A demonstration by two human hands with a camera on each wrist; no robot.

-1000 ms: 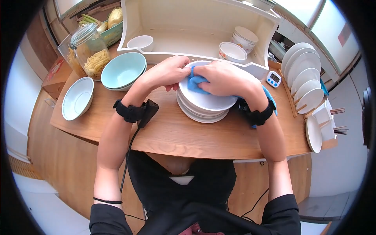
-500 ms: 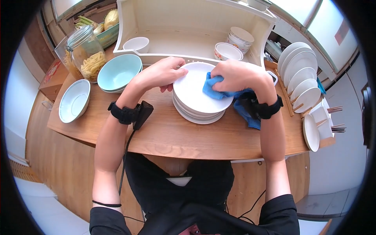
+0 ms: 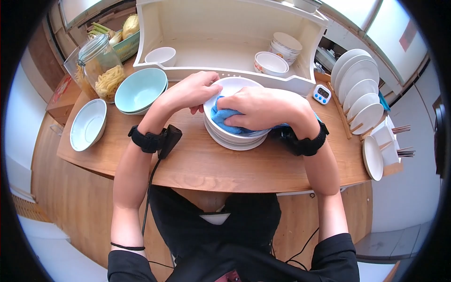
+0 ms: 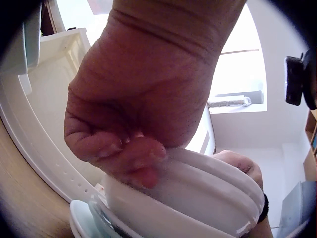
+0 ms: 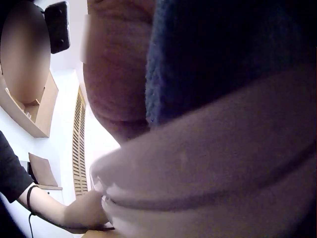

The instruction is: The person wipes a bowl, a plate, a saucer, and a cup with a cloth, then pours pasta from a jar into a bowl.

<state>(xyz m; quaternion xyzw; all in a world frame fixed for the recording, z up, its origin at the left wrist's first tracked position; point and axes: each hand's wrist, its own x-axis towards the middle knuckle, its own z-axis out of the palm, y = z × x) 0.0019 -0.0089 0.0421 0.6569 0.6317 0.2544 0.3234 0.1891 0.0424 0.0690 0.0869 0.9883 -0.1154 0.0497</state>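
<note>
Right hand, clutching blue cloth, has swept leftward, wiping more of the white dish; left hand apparently pinches its rim.

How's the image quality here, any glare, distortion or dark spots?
Head view: fisheye curving, black corners, glaring window. Left wrist view: left hand shadowed against a bright background. Right wrist view: blue cloth nearly black, top dish greyish and soft.

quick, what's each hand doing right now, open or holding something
Left hand: closed, gripping the white dish at its rim.
Right hand: closed, holding the blue cloth against the inside of that dish.
</note>
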